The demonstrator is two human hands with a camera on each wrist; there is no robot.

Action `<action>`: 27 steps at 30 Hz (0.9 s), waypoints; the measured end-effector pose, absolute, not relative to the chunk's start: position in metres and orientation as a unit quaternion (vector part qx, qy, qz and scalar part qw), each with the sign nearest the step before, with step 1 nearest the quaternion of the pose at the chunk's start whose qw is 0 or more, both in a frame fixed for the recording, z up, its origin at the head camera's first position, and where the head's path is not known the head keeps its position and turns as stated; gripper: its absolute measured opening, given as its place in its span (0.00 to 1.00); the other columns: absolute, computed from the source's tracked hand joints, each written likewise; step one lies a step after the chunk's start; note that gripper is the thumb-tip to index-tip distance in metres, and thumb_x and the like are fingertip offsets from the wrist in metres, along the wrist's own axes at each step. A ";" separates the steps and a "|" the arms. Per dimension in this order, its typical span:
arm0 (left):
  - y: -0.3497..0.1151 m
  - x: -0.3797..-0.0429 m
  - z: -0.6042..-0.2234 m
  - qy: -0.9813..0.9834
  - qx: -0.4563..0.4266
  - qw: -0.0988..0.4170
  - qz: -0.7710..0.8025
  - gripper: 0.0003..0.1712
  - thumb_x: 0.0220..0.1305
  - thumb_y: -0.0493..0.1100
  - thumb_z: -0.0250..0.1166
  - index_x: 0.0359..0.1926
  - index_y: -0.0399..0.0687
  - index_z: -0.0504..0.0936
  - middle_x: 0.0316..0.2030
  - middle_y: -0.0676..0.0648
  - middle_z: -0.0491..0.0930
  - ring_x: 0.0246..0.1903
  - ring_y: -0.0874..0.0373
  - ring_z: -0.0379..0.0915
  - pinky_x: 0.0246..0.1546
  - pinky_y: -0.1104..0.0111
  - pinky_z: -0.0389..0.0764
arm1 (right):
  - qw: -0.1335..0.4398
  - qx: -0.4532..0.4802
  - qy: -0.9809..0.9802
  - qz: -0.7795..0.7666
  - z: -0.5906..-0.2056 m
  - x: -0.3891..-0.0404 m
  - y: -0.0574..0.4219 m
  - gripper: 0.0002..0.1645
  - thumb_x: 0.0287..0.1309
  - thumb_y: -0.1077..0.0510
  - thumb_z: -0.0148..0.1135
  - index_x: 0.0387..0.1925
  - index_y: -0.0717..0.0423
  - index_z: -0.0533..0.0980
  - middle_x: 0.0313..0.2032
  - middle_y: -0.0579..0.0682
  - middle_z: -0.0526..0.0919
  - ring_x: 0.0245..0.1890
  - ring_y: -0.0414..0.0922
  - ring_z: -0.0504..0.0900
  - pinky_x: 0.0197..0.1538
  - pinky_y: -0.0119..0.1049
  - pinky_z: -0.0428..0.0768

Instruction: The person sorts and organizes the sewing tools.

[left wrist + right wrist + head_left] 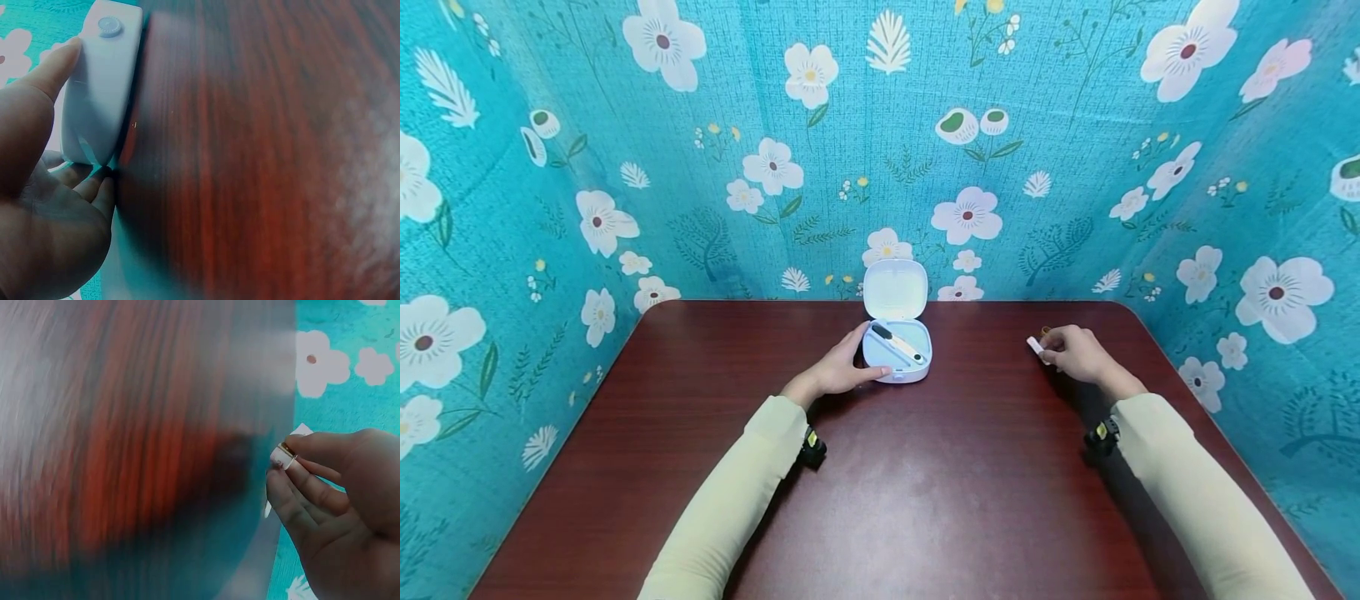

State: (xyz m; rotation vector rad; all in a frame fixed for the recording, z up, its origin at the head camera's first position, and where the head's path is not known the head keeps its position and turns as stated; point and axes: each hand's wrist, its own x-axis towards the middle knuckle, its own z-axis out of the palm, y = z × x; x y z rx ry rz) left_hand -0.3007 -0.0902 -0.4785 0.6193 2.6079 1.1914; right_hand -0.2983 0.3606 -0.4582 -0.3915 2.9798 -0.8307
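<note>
A light-blue box stands on the table with its lid raised at the back. A long white thing with a black end lies slantwise in it; its kind is unclear. My left hand grips the box at its left side, thumb along the front by the round clasp and fingers around the far side. Well to the right, my right hand pinches a small white stick with a gold-coloured band between thumb and fingertips. My fingers hide part of the stick.
The dark red-brown table ends at a blue flowered cloth at the back and sides. A small yellow loop shows beside the right fingers. Dark wrist cameras sit at the left cuff and right cuff.
</note>
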 end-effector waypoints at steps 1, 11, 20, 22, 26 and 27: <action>-0.090 -0.301 -0.478 0.885 0.210 0.104 0.403 0.60 0.64 0.60 0.71 0.82 0.47 0.44 0.78 0.42 0.52 0.77 0.48 0.50 0.75 0.50 0.55 | 0.018 -0.123 0.951 -0.282 -0.457 -0.298 0.357 0.06 0.65 0.68 0.61 0.41 0.69 0.81 0.32 0.57 0.86 0.25 0.46 0.82 0.28 0.36 0.81; -0.090 -0.299 -0.477 0.883 0.211 0.103 0.405 0.60 0.64 0.60 0.71 0.82 0.48 0.44 0.78 0.41 0.52 0.77 0.48 0.49 0.75 0.50 0.55 | 0.010 -0.160 0.923 -0.349 -0.444 -0.300 0.309 0.06 0.65 0.68 0.63 0.42 0.69 0.82 0.33 0.59 0.86 0.27 0.50 0.85 0.34 0.46 0.86; -0.091 -0.299 -0.478 0.880 0.212 0.105 0.411 0.60 0.64 0.61 0.71 0.82 0.49 0.43 0.79 0.42 0.51 0.77 0.48 0.48 0.75 0.50 0.54 | -0.025 -0.177 0.922 -0.344 -0.438 -0.311 0.234 0.05 0.64 0.64 0.67 0.40 0.62 0.84 0.32 0.54 0.87 0.28 0.49 0.82 0.33 0.38 0.79; -0.091 -0.299 -0.479 0.879 0.213 0.104 0.413 0.60 0.64 0.60 0.71 0.82 0.49 0.43 0.79 0.41 0.51 0.77 0.49 0.48 0.75 0.50 0.54 | -0.037 -0.187 0.922 -0.336 -0.438 -0.315 0.215 0.05 0.63 0.63 0.68 0.39 0.61 0.85 0.33 0.53 0.87 0.31 0.48 0.82 0.37 0.42 0.80; -0.090 -0.301 -0.479 0.879 0.218 0.100 0.412 0.60 0.65 0.59 0.71 0.82 0.48 0.43 0.79 0.41 0.51 0.77 0.49 0.48 0.75 0.51 0.54 | -0.059 -0.217 0.924 -0.309 -0.441 -0.325 0.184 0.06 0.64 0.64 0.67 0.40 0.61 0.85 0.35 0.53 0.87 0.36 0.48 0.83 0.44 0.46 0.81; -0.090 -0.301 -0.480 0.879 0.219 0.099 0.412 0.60 0.65 0.59 0.71 0.82 0.48 0.43 0.78 0.41 0.51 0.77 0.49 0.49 0.75 0.51 0.54 | -0.064 -0.225 0.926 -0.297 -0.442 -0.327 0.178 0.06 0.64 0.64 0.66 0.41 0.61 0.85 0.35 0.53 0.86 0.37 0.48 0.83 0.45 0.46 0.81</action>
